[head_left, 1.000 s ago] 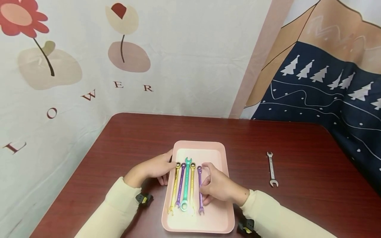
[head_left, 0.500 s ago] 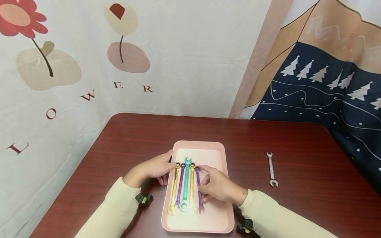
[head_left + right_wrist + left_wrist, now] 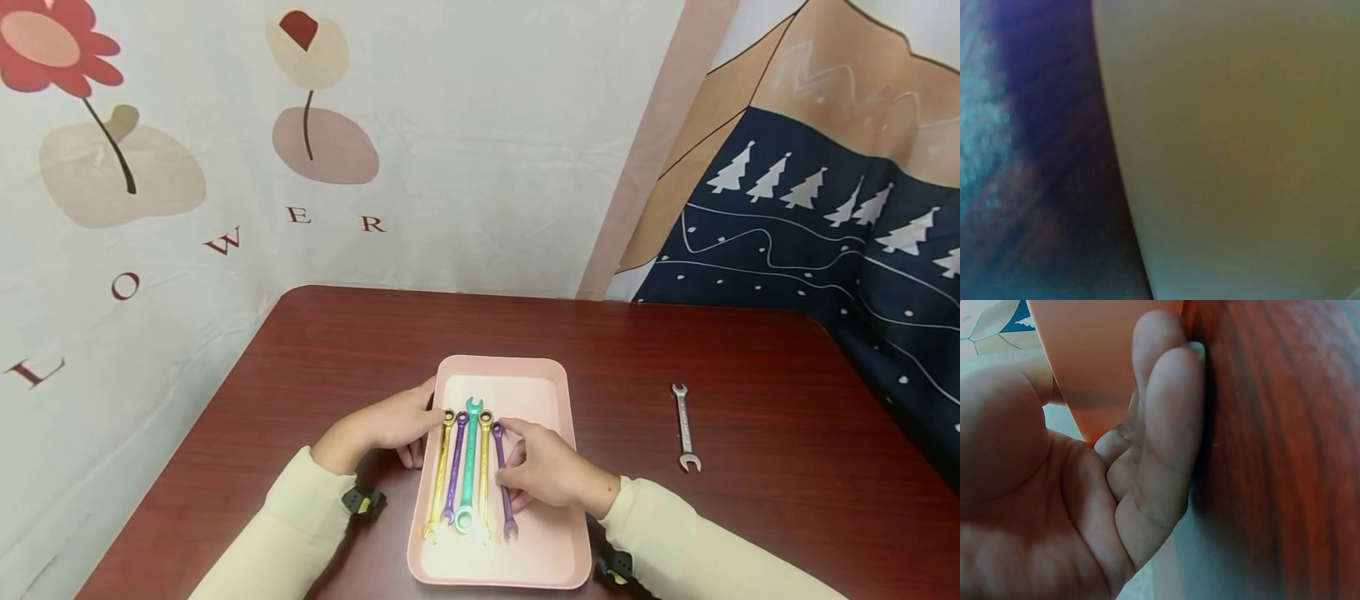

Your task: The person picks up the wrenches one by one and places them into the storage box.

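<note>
In the head view a pink tray holds a row of combination wrenches. From left to right lie a yellow wrench, a purple one, a longer green wrench and a second yellow wrench. At the row's right end, my right hand pinches another purple wrench, its fingers partly covering the shaft. My left hand grips the tray's left edge, thumb over the rim. In the left wrist view its fingers bend beside the orange-looking tray wall.
A silver open-end wrench lies apart on the dark red table, right of the tray. Printed cloths hang behind the table. A blurred pale surface fills most of the right wrist view.
My right hand has shifted the purple wrench slightly left, its upper end now close to the yellow wrench beside it. The left hand and tray have stayed in place.
</note>
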{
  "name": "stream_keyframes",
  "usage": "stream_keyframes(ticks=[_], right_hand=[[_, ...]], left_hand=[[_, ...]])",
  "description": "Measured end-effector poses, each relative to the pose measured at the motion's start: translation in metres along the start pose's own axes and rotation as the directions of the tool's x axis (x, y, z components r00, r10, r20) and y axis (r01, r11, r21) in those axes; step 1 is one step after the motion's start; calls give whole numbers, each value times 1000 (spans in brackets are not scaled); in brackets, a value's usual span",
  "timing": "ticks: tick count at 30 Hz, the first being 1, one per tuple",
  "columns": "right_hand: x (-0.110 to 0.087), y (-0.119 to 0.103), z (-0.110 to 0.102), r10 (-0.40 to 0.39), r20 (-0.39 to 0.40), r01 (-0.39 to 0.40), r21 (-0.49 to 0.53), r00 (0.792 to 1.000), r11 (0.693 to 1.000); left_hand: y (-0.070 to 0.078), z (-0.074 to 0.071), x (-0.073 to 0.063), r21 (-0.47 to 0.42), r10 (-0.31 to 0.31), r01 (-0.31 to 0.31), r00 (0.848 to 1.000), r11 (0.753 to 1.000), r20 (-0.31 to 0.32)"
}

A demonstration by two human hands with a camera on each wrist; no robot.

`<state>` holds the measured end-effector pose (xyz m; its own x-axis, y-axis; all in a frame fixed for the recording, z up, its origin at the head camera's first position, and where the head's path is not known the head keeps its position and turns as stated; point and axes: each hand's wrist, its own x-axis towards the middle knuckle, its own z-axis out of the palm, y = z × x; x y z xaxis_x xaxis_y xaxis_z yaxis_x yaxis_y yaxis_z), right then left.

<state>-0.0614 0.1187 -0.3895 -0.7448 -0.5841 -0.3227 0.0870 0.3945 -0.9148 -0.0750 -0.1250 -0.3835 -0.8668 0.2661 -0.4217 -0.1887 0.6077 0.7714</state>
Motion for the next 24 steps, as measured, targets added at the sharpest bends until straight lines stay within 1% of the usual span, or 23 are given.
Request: stream_keyframes(ticks=[6,11,16,24], right_hand=[[-1,0,-1,-16,24,15,23,1000,1000],[-1,-1,-3,-29,33,31,-37,999,999],[0,-1,-4,-38,36,41,-94,999,995],[1,-1,-3,-40,22,42,-104,999,994]], left_hand=[[1,1,1,-1,-5,5,1000,1000,0],[1,1,2,-10,-16,16,1000,1000,1],[0,2,3,-6,-13,13,1000,1000,-1],[-2,0,2,-6,-1,1,1000,1000,1]])
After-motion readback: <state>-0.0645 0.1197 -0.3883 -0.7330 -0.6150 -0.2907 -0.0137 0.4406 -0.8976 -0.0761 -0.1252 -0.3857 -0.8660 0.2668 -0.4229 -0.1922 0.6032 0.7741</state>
